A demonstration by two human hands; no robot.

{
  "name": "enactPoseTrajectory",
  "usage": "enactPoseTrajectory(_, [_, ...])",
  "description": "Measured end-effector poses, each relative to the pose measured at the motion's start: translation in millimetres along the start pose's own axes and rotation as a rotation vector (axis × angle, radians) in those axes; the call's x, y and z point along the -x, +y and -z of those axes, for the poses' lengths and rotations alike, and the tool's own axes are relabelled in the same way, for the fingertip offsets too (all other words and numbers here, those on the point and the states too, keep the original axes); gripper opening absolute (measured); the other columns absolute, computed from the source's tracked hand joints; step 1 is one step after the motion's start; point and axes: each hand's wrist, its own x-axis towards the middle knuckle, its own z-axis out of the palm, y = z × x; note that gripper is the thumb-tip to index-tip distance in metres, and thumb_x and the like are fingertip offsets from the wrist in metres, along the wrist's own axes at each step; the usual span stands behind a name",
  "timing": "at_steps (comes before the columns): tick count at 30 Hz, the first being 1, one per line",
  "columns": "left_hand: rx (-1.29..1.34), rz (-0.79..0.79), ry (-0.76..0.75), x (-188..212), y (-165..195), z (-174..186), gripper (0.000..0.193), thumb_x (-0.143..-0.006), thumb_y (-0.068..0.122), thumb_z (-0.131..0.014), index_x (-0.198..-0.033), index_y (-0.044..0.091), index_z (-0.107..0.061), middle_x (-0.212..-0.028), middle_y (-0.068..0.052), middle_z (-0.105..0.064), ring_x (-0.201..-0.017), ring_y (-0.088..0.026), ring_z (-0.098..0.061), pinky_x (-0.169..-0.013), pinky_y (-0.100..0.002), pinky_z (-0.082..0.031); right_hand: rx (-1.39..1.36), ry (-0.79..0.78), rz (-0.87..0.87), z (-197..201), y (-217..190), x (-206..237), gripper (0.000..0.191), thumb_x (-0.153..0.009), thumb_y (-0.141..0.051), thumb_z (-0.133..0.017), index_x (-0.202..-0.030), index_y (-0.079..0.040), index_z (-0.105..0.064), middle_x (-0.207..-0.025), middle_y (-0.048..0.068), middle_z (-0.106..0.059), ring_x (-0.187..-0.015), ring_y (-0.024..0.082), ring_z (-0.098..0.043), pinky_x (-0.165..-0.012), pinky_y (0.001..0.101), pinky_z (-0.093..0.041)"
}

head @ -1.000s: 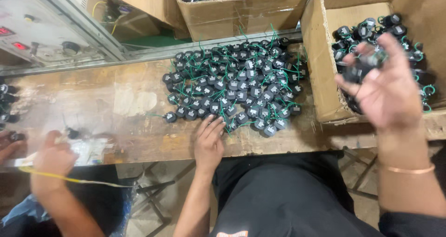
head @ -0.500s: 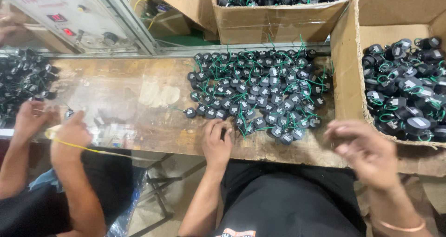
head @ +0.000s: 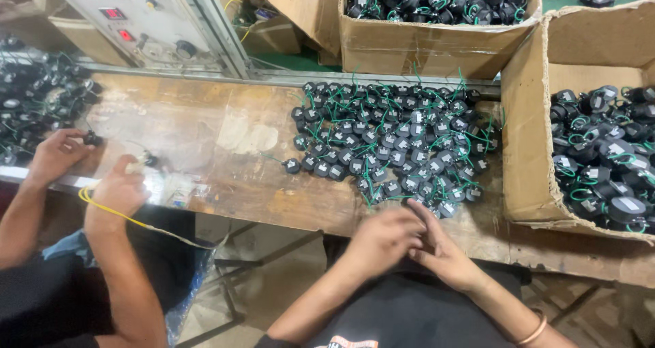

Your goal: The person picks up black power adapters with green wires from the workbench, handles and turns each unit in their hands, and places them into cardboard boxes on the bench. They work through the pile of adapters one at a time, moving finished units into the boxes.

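Black round parts [head: 396, 140], green wires | scuffed wooden bench [head: 205, 129] | cardboard box [head: 529, 150]

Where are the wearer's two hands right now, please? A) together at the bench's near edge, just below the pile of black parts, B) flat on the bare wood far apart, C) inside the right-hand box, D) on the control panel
A: the left hand and right hand meet, fingers touching, at the bench edge just below the pile.

A factory assembly line: a worn wooden desk [head: 205, 136] heaped with small black wired parts [head: 396, 140], cardboard boxes [head: 437, 44] full of them, a control panel [head: 129, 20] far left.
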Motion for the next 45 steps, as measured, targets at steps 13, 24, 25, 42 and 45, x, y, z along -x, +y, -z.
enactPoseTrajectory(13, [0.063, -0.098, 0.103, 12, 12, 18, 0.017, -0.086, 0.004, -0.081, -0.101, 0.009, -0.075, -0.097, -0.006, -0.076, -0.093, -0.025, -0.075, -0.082, -0.036, -0.059, -0.02, 0.215, 0.037, 16, 17, 8, 0.041, -0.096, -0.004, -0.059, -0.136, 0.001, -0.052, -0.148, 0.006, -0.059, -0.105, 0.015, -0.066, -0.08, 0.0275, -0.057])
enactPoseTrajectory(24, [0.171, -0.123, 0.278, 4, -3, -9, 0.016, -0.092, -0.002, -0.076, -0.106, 0.005, -0.073, -0.092, -0.008, -0.077, -0.082, -0.021, -0.077, -0.073, -0.03, -0.061, 0.489, -0.122, -0.048, 21, 45, 20, 0.052, -0.086, -0.004, -0.078, -0.133, 0.001, -0.055, -0.111, 0.009, -0.071, -0.102, 0.012, -0.067, -0.088, 0.0299, -0.055])
enactPoseTrajectory(25, [0.217, -0.098, 0.254, 4, -4, -8, 0.015, -0.092, -0.002, -0.075, -0.106, 0.004, -0.073, -0.093, -0.008, -0.077, -0.081, -0.021, -0.077, -0.073, -0.03, -0.061, 0.511, -0.146, -0.079, 21, 43, 20, 0.045, -0.086, -0.005, -0.077, -0.128, 0.0, -0.061, -0.102, 0.008, -0.075, -0.095, 0.012, -0.072, -0.085, 0.0297, -0.058])
enactPoseTrajectory(42, [0.315, 0.211, 0.11, 19, -6, 0, 0.034, -0.073, 0.013, -0.088, -0.101, 0.006, -0.072, -0.097, -0.005, -0.067, -0.088, -0.019, -0.068, -0.074, -0.03, -0.058, 0.936, 0.107, 0.239, -10, 7, 9, 0.039, -0.072, -0.008, -0.084, -0.108, -0.003, -0.069, -0.104, 0.011, -0.076, -0.099, 0.026, -0.073, -0.088, 0.0355, -0.055])
enactPoseTrajectory(45, [0.307, 0.147, 0.075, 23, -10, 3, 0.027, -0.081, 0.014, -0.088, -0.103, 0.005, -0.075, -0.098, -0.006, -0.07, -0.088, -0.018, -0.07, -0.072, -0.029, -0.056, 0.941, 0.114, 0.236, -14, 2, 8, 0.038, -0.07, -0.01, -0.087, -0.103, -0.004, -0.07, -0.1, 0.011, -0.076, -0.096, 0.026, -0.073, -0.086, 0.0353, -0.055])
